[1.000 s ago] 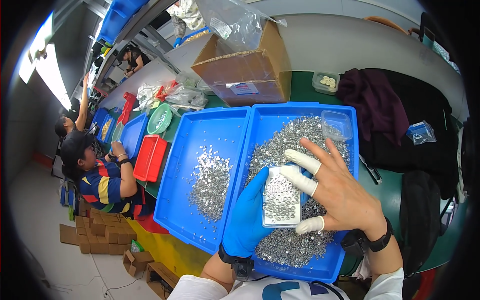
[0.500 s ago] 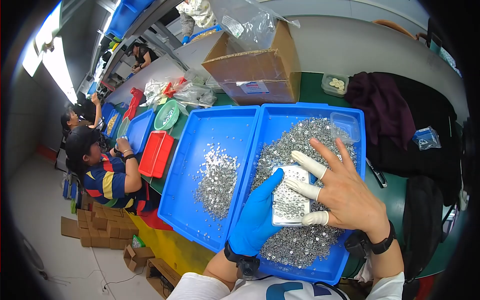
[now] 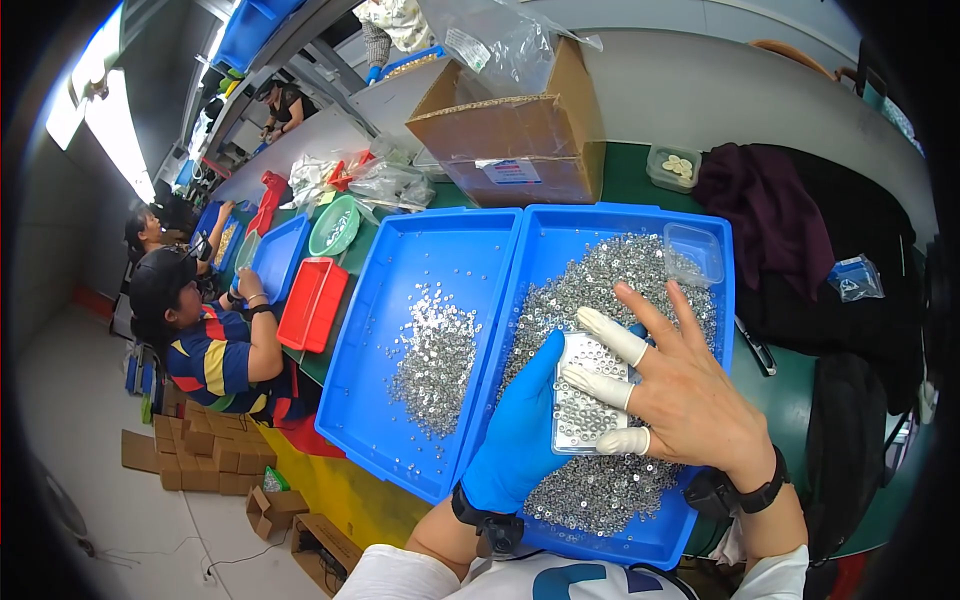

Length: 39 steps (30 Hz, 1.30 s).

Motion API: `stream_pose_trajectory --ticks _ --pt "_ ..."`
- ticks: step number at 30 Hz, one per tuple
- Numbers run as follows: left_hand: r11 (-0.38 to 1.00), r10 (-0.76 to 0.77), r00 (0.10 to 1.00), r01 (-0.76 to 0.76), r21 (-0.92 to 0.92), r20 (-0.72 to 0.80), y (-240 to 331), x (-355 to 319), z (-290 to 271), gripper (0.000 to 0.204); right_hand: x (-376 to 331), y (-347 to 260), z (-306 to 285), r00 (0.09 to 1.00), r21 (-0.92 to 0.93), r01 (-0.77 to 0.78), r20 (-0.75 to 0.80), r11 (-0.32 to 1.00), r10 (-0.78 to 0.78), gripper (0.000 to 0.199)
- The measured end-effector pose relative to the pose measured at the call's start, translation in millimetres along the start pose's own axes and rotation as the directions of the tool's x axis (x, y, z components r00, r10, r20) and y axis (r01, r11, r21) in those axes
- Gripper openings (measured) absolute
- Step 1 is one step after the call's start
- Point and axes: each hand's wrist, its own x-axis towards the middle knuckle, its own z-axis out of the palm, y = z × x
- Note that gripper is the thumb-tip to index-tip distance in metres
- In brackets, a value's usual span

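Presently, left hand, in a blue glove, curls round and under a shallow rectangular clear plastic box, thumb at the box's far left corner. Right hand: bare, white rubber cots on thumb and two fingers, other two fingers bare and stretched out; hand spread over the box's right edge, pinching nothing visible. Contact of the fingertips with the contents: cannot tell. Contents: many small silver ring-shaped metal pieces.

Box is held above the middle of a blue rectangular plastic tray, which carries a broad heap of similar pieces. Clear plastic tub at that tray's far right corner. Alongside its left edge, a second blue plastic tray; smaller pile lies nearer its right edge.

Beyond the trays' far edges, on the green tabletop: open brown cardboard box. Farther left, co-worker in a striped multicoloured shirt, hands at another blue tray
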Motion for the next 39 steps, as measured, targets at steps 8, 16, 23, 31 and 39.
stream_pose_trajectory --ticks 8,16,23,31,39 --pt "0.999 -0.015 0.999 0.016 0.036 -0.029 0.1 -0.3 2.0 0.05 -0.9 0.8 -2.9 0.999 0.008 -0.032 -0.009 0.999 0.032 0.067" --pt "0.999 -0.037 0.995 0.039 -0.028 0.092 1.0 1.1 -4.4 0.053 -6.5 12.5 -4.5 0.987 0.115 -0.092 -0.121 0.989 0.106 0.075" --pt "0.992 -0.082 0.989 0.093 -0.086 0.125 3.9 -0.1 -5.5 0.055 -8.0 15.4 -4.8 0.984 0.111 -0.085 -0.147 0.99 0.101 0.073" --pt "0.996 -0.026 0.999 0.023 -0.081 -0.042 1.6 -1.2 4.6 0.048 -9.5 13.4 -6.3 0.986 0.179 -0.107 -0.111 0.978 0.128 0.051" --pt "0.999 -0.02 0.999 0.018 -0.045 -0.027 3.9 -1.5 -4.3 0.048 -10.1 12.7 -4.1 0.986 0.136 -0.075 -0.138 0.988 0.094 0.048"
